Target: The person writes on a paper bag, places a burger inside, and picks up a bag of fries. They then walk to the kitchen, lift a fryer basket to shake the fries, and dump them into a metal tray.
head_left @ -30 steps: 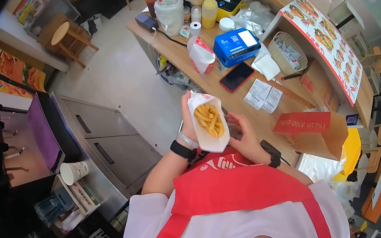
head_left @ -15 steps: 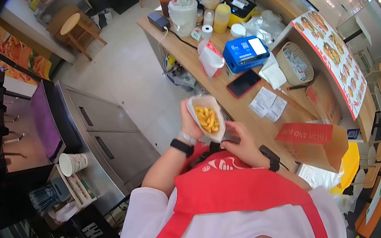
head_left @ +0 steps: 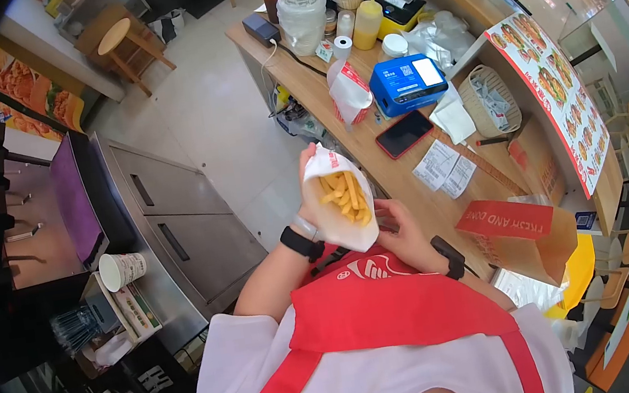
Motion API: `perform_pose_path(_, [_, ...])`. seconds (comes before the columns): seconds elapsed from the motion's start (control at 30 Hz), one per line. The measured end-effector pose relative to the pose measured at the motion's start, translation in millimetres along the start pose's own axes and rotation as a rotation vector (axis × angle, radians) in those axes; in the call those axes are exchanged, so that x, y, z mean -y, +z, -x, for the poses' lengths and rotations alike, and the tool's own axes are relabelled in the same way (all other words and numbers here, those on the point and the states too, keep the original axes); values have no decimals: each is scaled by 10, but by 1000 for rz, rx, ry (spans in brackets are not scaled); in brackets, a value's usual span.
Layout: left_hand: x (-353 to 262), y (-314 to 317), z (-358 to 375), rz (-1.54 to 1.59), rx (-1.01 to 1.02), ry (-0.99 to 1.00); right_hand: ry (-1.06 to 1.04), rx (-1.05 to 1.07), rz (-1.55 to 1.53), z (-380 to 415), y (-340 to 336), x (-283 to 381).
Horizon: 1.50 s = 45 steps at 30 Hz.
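Observation:
A white paper bag (head_left: pixel 342 231) with red print on its far edge is held in front of my apron. French fries (head_left: pixel 345 196) show through its wide-open mouth. My left hand (head_left: pixel 309 212) wraps round the bag's left side, most of its fingers hidden behind the paper. On the lower right side, the bent fingers of my right hand (head_left: pixel 406 236) press against the bag, with the fingertips partly hidden. Both wrists wear dark bands.
On the wooden counter are a red-edged phone (head_left: pixel 405 134), receipts (head_left: pixel 446 168), a blue box-shaped device (head_left: pixel 408 85) and another filled paper packet (head_left: pixel 350 92). A brown paper bag (head_left: pixel 527 247) stands at the right. To the left is a steel cabinet (head_left: pixel 173 216) with a paper cup (head_left: pixel 122 270).
The bag of fries has turned and spread wider, its printed far edge now showing. My left hand has shifted slightly up with it; my right hand stays at the lower right side.

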State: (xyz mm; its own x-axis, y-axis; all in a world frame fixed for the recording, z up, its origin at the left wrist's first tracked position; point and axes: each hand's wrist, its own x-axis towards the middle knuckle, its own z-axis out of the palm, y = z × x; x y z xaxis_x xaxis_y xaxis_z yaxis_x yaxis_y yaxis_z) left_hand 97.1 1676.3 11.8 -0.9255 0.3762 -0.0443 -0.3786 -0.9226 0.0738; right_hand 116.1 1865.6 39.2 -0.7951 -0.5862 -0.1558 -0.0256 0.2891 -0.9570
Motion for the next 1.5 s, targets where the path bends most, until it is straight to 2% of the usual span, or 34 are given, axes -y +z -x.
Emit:
perform_pose_path(0.07, [79,38,-14,28,-301,171,2,12,-19,-8,-8,29])
perform_pose_path(0.1, [70,8,-18,-89,-323,136,-9,10,-17,-33,-26,-9])
perform_pose_path(0.13, [67,-13,-39,34,-337,134,-12,6,-48,-57,-31,-89])
perform_pose_path(0.2, [87,-11,-24,7,-143,30,27,2,-85,45,-11,-142])
perform_pose_path(0.33, [59,180,-38,-8,-176,-5,16,12,-25,-3,-52,-13])
perform_pose_path(0.4, [144,124,-122,80,-432,167,2,7,-7,-76,-75,-41])
perform_pose_path(0.47, [199,66,-94,107,-401,135,-5,-36,-81,-7,-45,-194])
perform_pose_path(0.53, [93,34,-146,20,-121,-46,49,-24,-101,-16,-69,-139])
perform_pose_path(0.63, [120,1,-177,16,-224,-37,32,-76,-59,-34,-73,-53])
perform_pose_path(0.7, [154,45,-158,54,-264,-4,-53,-173,-26,-54,-75,-61])
perform_pose_path(0.77, [189,254,-113,-36,-136,-47,-106,-193,26,-85,-100,-21])
perform_pose_path(0.87, [294,320,-116,-10,-93,36,-214,-221,110,-112,-158,141])
perform_pose_path(1.0, [348,484,-134,-1,-37,28,-366,-191,187,-176,-158,199])
perform_pose_path(1.07, [352,532,-152,209,-190,7,-383,-168,170,-177,-141,252])
perform_pose_path(1.13, [358,637,-142,163,-223,4,-456,-174,217,-171,-131,261])
perform_pose_path(1.2, [361,709,-123,72,-290,5,-439,-180,170,-159,-123,250])
perform_pose_path(1.33, [359,789,-123,-20,-247,-12,-330,-132,72,-157,-145,143])
perform_pose_path(1.37, [392,883,-129,-37,-299,4,-328,-134,70,-153,-140,115])
perform_pose_path(1.43, [409,999,-134,-55,-352,16,-264,-134,-130,-143,-136,89])
perform_pose_path(1.5, [401,1025,-141,-68,-102,-41,-288,-146,-91,-132,-162,197])
